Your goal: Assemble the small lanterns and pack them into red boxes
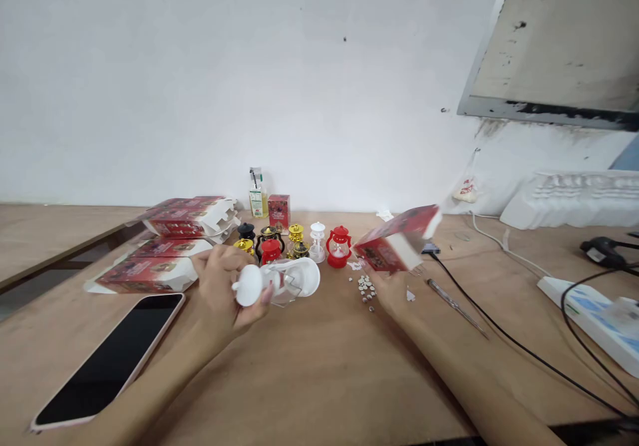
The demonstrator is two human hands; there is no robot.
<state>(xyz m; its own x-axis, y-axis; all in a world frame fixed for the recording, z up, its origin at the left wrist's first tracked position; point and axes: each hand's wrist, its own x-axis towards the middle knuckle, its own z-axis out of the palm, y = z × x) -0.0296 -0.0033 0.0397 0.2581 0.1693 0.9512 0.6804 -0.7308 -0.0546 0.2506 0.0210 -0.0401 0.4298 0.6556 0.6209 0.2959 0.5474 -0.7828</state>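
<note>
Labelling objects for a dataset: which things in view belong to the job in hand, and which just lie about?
Likely the job's:
small white plastic lantern, in left hand
red printed cardboard box, in right hand
small coloured lanterns standing together
red-and-white cardboard boxes at left

Apparently just lying about:
black-screened phone with pink edge
long white power strip
clear bottle of yellowish liquid

So my left hand (217, 289) was just right of the phone (110, 359), fingers curled into a grip, thumb stuck out away from it. Left forearm (164, 369) ran right alongside. My right hand (392, 291) was gripping too, well right of the phone, right forearm (459, 373) bare and slanted.
</note>
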